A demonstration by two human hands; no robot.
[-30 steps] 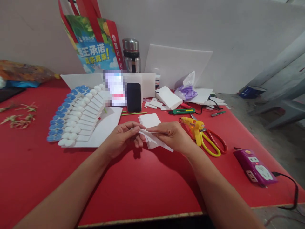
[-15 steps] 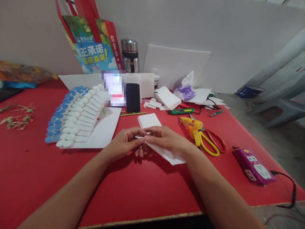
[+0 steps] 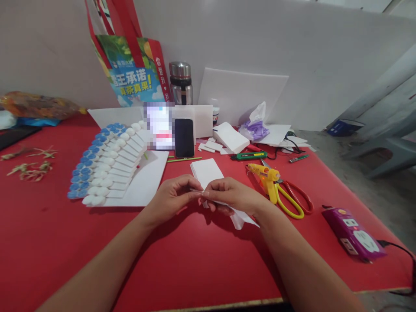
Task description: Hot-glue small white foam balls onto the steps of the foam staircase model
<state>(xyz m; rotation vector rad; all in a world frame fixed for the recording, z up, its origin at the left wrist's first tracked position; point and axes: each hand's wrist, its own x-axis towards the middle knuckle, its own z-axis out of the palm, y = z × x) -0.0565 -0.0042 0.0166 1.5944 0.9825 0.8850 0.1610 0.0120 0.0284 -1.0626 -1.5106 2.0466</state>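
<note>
Both hands meet over the middle of the red table (image 3: 182, 264). My right hand (image 3: 232, 195) is closed on a thin white sheet (image 3: 242, 218), which looks like tissue and hangs out under the palm to the right. With thumb and forefinger, my left hand (image 3: 172, 195) pinches the sheet's gathered end, touching the right fingertips. Just behind the hands lies a small stack of white paper (image 3: 208, 170). To the left, a fan-shaped piece (image 3: 110, 167) with rows of blue and white rounded tips rests on a white board (image 3: 143, 182).
On the right are a yellow glue gun (image 3: 268, 177), scissors (image 3: 300, 203), a green utility knife (image 3: 249, 155) and a purple power strip (image 3: 352, 234) with a cord. Behind stand a dark phone (image 3: 184, 138), a steel flask (image 3: 181, 82) and a shopping bag (image 3: 133, 82).
My fingertips have come together in a pinch at the sheet's end, and the sheet looks more bunched. The whole view has shifted slightly, so things appear a little lower and further right.
</note>
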